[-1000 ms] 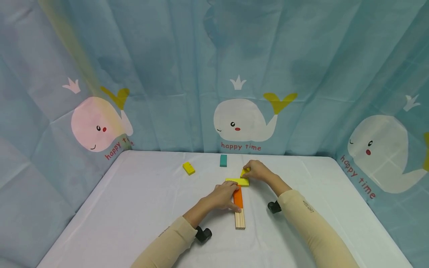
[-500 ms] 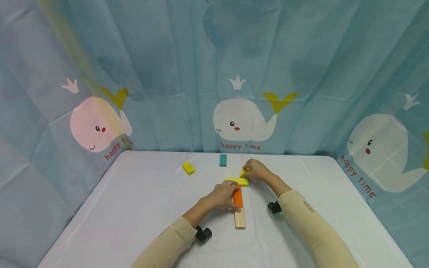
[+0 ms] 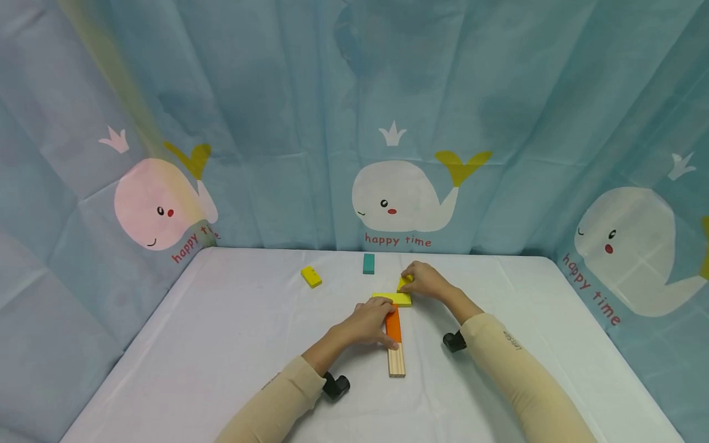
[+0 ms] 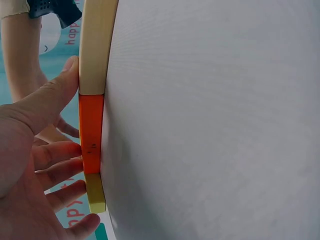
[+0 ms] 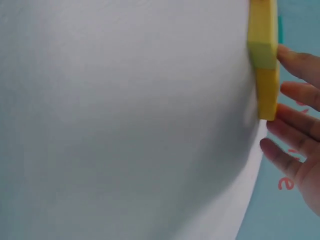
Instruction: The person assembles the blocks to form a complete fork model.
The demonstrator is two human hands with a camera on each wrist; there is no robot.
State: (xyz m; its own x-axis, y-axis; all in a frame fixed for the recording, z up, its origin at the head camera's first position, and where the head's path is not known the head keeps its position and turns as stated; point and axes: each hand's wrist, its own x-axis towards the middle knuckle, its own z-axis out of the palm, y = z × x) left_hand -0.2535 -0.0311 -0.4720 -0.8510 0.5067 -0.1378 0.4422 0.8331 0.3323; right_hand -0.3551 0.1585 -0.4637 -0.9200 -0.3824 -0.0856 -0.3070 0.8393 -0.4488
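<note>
A natural wood block (image 3: 396, 363) and an orange block (image 3: 393, 329) lie end to end on the white table. Across the orange block's far end lies a light yellow block (image 3: 402, 300). My left hand (image 3: 365, 323) rests on this row with fingers spread, the thumb by the wood-orange joint and fingertips over the orange and light yellow blocks. My right hand (image 3: 428, 282) pinches a deeper yellow block (image 3: 402, 283) between thumb and fingers. In the right wrist view, that deeper yellow block (image 5: 267, 92) sits up against the light yellow one (image 5: 262, 30).
A teal block (image 3: 368, 264) lies near the table's back edge. To its left is another yellow block (image 3: 311, 277), set at a slant. A blue curtain (image 3: 277, 123) with whale prints stands around the white table (image 3: 221, 344). Black wrist cameras (image 3: 336, 387) hang under both forearms.
</note>
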